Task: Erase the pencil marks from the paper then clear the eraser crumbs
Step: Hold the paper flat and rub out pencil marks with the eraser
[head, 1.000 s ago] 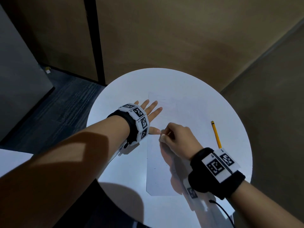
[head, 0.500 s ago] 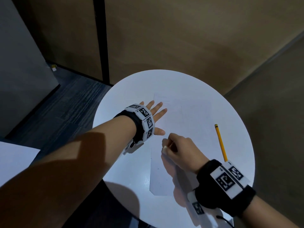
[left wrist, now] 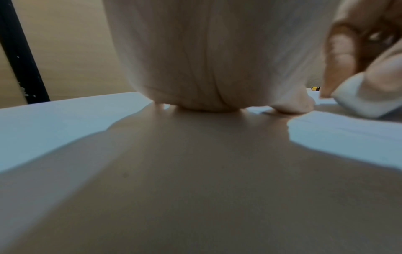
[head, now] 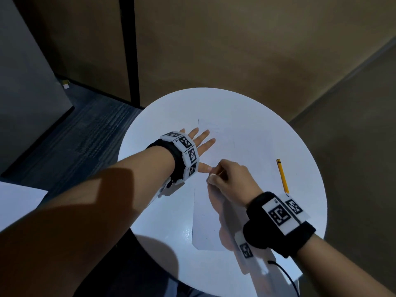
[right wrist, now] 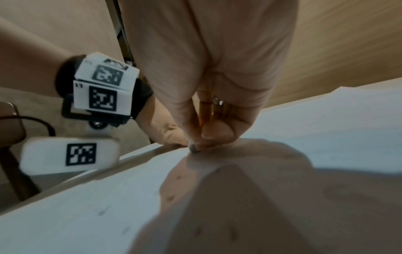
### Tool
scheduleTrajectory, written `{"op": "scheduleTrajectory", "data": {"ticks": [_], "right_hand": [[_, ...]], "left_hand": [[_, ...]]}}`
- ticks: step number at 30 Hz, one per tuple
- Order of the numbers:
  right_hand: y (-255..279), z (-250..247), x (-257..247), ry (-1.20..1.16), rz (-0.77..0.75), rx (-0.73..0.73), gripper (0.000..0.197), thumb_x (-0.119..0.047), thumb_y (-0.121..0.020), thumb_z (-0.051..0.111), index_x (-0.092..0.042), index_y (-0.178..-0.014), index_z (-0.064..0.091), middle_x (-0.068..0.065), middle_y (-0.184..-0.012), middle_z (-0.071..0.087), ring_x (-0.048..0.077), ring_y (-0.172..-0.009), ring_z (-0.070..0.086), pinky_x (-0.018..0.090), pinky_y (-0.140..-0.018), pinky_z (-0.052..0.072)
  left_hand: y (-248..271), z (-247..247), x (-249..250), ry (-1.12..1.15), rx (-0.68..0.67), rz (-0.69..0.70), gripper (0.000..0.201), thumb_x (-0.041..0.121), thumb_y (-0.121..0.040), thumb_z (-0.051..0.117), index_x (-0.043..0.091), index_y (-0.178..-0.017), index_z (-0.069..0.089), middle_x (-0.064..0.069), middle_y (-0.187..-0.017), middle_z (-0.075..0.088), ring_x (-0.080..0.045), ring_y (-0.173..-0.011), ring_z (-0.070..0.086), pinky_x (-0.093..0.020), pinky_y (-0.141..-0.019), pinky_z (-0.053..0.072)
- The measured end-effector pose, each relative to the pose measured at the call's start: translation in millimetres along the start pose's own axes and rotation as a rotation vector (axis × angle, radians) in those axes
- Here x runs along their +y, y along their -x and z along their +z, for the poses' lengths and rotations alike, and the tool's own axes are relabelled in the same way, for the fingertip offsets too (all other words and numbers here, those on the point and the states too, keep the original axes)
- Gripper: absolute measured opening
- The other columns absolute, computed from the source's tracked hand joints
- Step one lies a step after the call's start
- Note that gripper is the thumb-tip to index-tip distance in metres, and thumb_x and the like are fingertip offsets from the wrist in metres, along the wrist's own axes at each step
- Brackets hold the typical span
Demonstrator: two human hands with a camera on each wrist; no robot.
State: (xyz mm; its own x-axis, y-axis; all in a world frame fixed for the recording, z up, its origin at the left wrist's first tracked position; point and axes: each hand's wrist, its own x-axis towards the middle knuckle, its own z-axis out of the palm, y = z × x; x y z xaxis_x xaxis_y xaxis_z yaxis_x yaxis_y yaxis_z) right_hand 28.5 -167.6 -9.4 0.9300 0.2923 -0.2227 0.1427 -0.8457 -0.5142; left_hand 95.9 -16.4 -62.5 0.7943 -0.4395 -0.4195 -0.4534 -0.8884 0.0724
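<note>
Flat left hand on paper

Table: round white table, on a dark floor.
Paper: white sheet of paper lies flat on the table, running from far middle to near middle; a few small dark marks near its near left corner.
Pencil: yellow pencil lies on the table, right of the paper and apart from it.
</note>
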Motion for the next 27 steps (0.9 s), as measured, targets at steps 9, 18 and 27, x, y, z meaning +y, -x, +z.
{"op": "scheduleTrajectory", "data": {"ticks": [9, 18, 27], "right_hand": [[-2.6, 3.0, -5.6, 0.006, -0.028, -0.013, 0.013, -0.015, -0.092, 0.052, -0.014, -0.079, 0.052, -0.005, -0.076, 0.055, 0.009, -0.067, 0.047, 0.009, -0.056, 0.037], [-1.8, 3.0, -10.7, 0.08, -0.044, -0.057, 0.012, -0.014, -0.092, 0.05, -0.015, -0.08, 0.051, -0.003, -0.076, 0.054, 0.012, -0.069, 0.046, 0.013, -0.054, 0.035], [6.2, 5.3, -20.4, 0.097, -0.105, -0.124, 0.019, -0.011, -0.092, 0.048, -0.024, -0.081, 0.054, 0.006, -0.079, 0.065, 0.018, -0.069, 0.05, 0.016, -0.055, 0.035]], "left_hand": [[-5.8, 6.7, -4.0, -0.047, 0.018, 0.0, 0.088, 0.074, -0.086, 0.027, 0.031, -0.147, -0.021, 0.001, -0.155, -0.025, -0.026, -0.145, -0.016, -0.049, -0.115, -0.006], [-6.5, 7.8, -4.8, -0.062, 0.022, 0.007, 0.087, 0.072, -0.087, 0.028, 0.031, -0.148, -0.019, 0.001, -0.156, -0.024, -0.026, -0.145, -0.015, -0.049, -0.115, -0.006], [-7.7, 7.9, -5.2, -0.052, 0.023, 0.009, 0.087, 0.071, -0.088, 0.031, 0.03, -0.148, -0.018, 0.001, -0.156, -0.024, -0.026, -0.145, -0.015, -0.049, -0.115, -0.006]]}}
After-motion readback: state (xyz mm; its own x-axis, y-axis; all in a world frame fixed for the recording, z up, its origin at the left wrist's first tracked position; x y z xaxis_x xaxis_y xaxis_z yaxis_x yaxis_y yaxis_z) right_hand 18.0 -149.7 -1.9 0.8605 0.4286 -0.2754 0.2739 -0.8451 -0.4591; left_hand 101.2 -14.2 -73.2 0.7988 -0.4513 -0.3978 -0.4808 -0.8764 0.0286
